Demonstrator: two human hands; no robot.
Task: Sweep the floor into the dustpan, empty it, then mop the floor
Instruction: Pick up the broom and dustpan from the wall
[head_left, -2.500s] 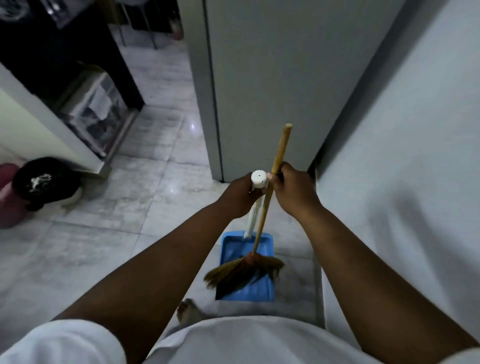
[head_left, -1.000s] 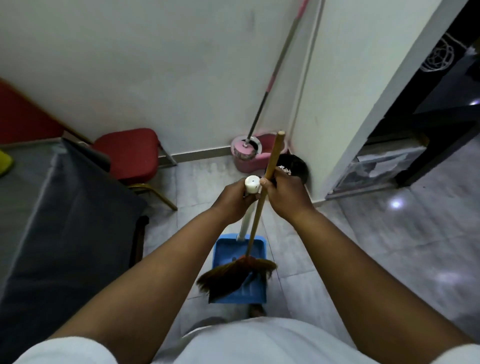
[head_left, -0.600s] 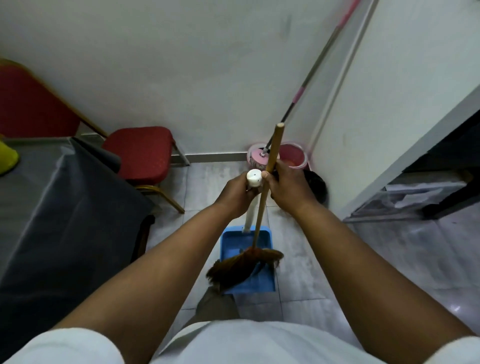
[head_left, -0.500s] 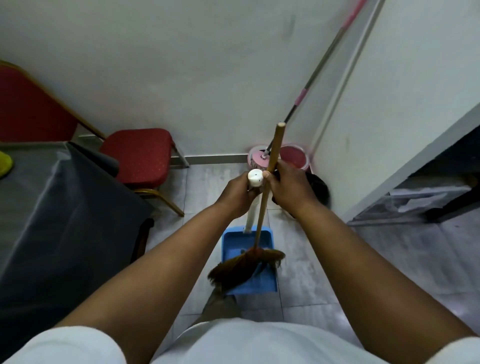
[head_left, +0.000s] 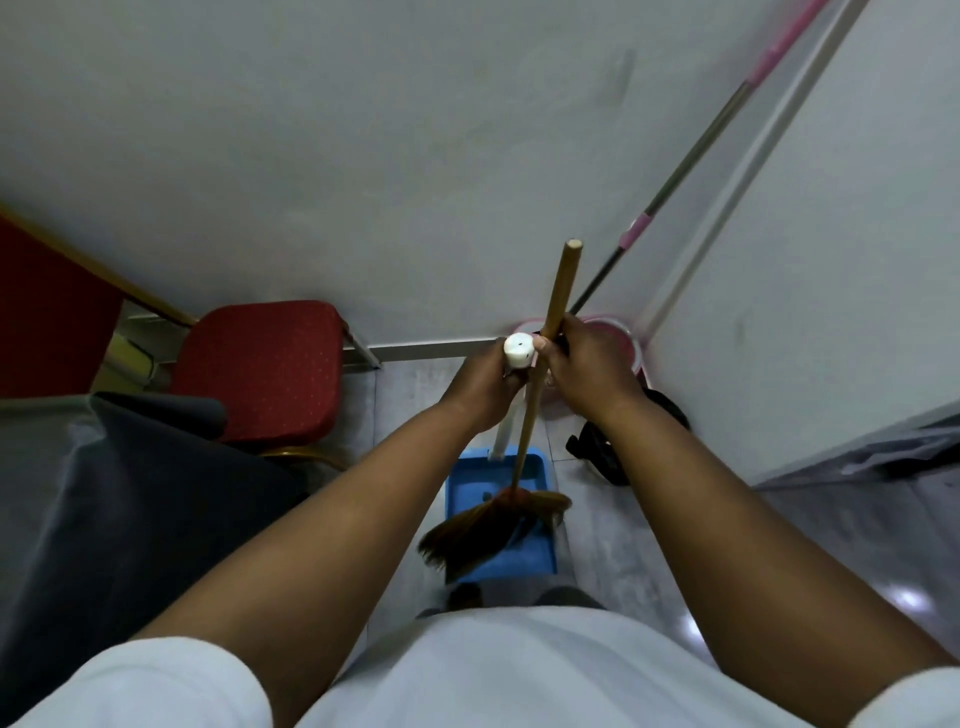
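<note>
My left hand (head_left: 480, 387) grips the white handle (head_left: 518, 351) of a blue dustpan (head_left: 501, 525) that hangs upright in front of me. My right hand (head_left: 584, 366) grips the wooden broom stick (head_left: 558, 291) right beside it. The brown broom bristles (head_left: 491, 530) lie across the dustpan's tray. A mop (head_left: 691, 161) with a grey and pink handle leans into the wall corner, its foot in a pink bucket (head_left: 621, 338) just behind my right hand.
A red cushioned chair (head_left: 260, 369) stands against the white wall at the left. A table under a dark cloth (head_left: 104, 499) fills the lower left. A black bag (head_left: 608, 447) lies on the tiled floor near the bucket. A white wall (head_left: 810, 291) closes the right.
The view has swung from a doorway round to the corner with the mop and bucket, which now stand closer. Both hands keep the same hold on dustpan and broom.
</note>
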